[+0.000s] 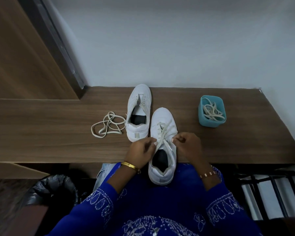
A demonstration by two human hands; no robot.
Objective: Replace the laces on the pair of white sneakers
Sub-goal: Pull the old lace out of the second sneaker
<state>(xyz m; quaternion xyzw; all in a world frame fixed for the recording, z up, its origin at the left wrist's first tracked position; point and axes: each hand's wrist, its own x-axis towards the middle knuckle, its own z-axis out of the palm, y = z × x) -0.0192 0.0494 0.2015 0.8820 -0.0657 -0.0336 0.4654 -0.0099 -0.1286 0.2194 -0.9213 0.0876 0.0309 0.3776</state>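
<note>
The wooden bench (pixel 58 147) carries two white sneakers (pixel 140 113), a loose lace (pixel 107 125) and a teal cup (pixel 211 111).

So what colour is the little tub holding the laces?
The tub is teal blue, clearest in the head view.

Near sneaker (pixel 162 147) half-laced, heel over desk edge; far sneaker (pixel 138 113) unlaced; loose lace (pixel 107 126) left of it.

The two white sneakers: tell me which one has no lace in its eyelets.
The far sneaker, beside the loose lace on the desk, is unlaced. The near sneaker has a lace crossing its eyelets, held by both hands.
</note>
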